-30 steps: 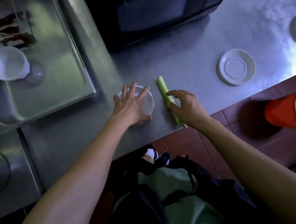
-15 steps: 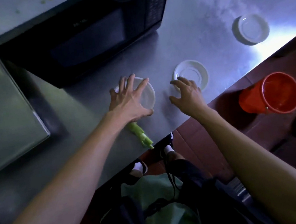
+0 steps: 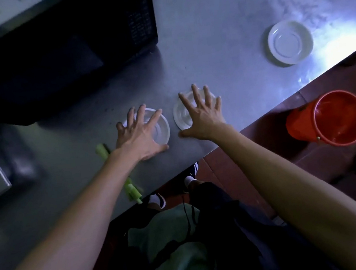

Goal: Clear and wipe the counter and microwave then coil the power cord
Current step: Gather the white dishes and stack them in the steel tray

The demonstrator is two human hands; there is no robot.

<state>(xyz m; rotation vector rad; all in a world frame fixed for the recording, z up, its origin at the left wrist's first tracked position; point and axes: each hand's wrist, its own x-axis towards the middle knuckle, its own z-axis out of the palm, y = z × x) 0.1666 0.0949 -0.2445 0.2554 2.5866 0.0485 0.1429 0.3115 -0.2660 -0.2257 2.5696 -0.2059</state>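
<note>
Left hand: the left hand lay spread, fingers apart, over a clear round plastic bowl.
Right hand: the right hand lay spread on a white round saucer.
Writing: keypad print on the black microwave was too blurred to read.

A black microwave stood at the steel counter's far left; white saucers lay scattered; a green stalk overhung its near edge.

I have a single head-worn view, wide-angle, looking steeply down and slightly forward over the steel counter. Both forearms enter from the bottom corners; the left hand and right hand sit near frame centre, close to the lens. The floor shows lower right. No second view to compare.
</note>
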